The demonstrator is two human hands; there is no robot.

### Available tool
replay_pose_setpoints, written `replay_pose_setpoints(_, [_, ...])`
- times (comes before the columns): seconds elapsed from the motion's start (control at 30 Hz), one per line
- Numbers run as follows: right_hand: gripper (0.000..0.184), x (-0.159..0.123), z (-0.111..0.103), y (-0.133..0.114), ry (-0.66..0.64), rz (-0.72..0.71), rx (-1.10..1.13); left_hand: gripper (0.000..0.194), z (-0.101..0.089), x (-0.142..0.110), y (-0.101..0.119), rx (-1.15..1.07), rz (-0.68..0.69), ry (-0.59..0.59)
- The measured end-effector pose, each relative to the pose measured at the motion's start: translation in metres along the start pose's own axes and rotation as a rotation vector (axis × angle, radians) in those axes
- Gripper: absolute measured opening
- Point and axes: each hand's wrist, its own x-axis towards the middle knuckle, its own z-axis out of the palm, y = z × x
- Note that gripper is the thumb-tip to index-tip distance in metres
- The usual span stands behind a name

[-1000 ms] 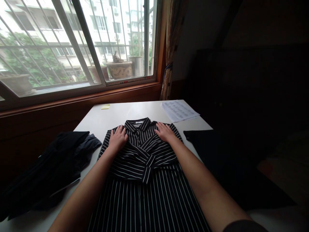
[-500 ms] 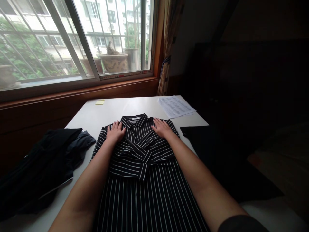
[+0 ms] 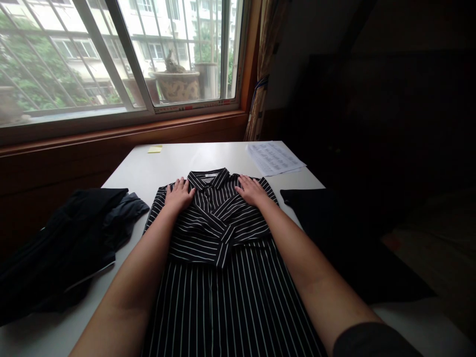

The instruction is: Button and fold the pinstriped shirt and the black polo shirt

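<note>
A black shirt with white stripes (image 3: 219,297) lies front up on the white table (image 3: 182,156), its collar (image 3: 208,179) toward the window. Both sleeves are folded inward, and the cuffs (image 3: 225,244) cross over the middle of the chest. My left hand (image 3: 179,195) rests flat on the shoulder left of the collar, fingers spread. On the opposite shoulder lies my right hand (image 3: 252,190), also flat with its fingers stretched out. The bottom hem runs out of view below.
Dark clothes (image 3: 70,243) lie heaped at the table's left side. Another dark garment (image 3: 345,248) is spread at the right edge. Printed sheets (image 3: 275,158) and a yellow sticky note (image 3: 154,149) lie at the far end, before a barred window (image 3: 171,54) and a tied curtain (image 3: 260,94).
The camera view has shifted slightly, so the table and shirt appear higher in the picture. Both hands stay flat on the shirt's shoulders, and the folded sleeves keep their place.
</note>
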Motion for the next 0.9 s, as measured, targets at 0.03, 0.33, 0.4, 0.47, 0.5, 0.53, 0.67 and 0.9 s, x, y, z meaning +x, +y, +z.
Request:
replay_pose_setpoints(0.03, [0.074, 0.0, 0.0001, 0.0001, 0.002, -0.001, 0.0, 0.076, -0.0002, 0.0, 0.0003, 0.002, -0.002, 0.001])
replay_pose_setpoints(0.33, [0.074, 0.0028, 0.0013, 0.0029, 0.011, -0.008, 0.002, 0.077, 0.0006, 0.0036, -0.0004, 0.005, -0.003, -0.009])
replay_pose_setpoints(0.4, [0.074, 0.0037, 0.0016, 0.0034, 0.013, -0.01, 0.0, 0.078, 0.0009, 0.0046, -0.0009, 0.003, -0.002, -0.01])
replay_pose_setpoints(0.47, [0.074, 0.0044, 0.0017, 0.0038, 0.012, -0.012, -0.002, 0.078, 0.0009, 0.0052, -0.0012, 0.003, -0.001, -0.01])
replay_pose_setpoints(0.5, [0.074, 0.0047, 0.0016, 0.0041, 0.011, -0.012, -0.002, 0.079, 0.0008, 0.0055, -0.0012, 0.004, 0.0, -0.011])
replay_pose_setpoints(0.53, [0.074, 0.005, 0.0014, 0.0043, 0.008, -0.012, -0.002, 0.079, 0.0006, 0.0057, -0.0013, 0.004, 0.001, -0.01])
replay_pose_setpoints(0.67, [0.075, 0.0065, 0.0011, 0.0056, 0.0, -0.013, 0.004, 0.078, -0.0001, 0.0063, -0.0015, -0.003, 0.001, -0.009])
replay_pose_setpoints(0.9, [0.074, 0.0093, 0.0001, 0.007, -0.002, -0.017, 0.003, 0.08, 0.0007, 0.0094, -0.0028, -0.007, 0.006, -0.009])
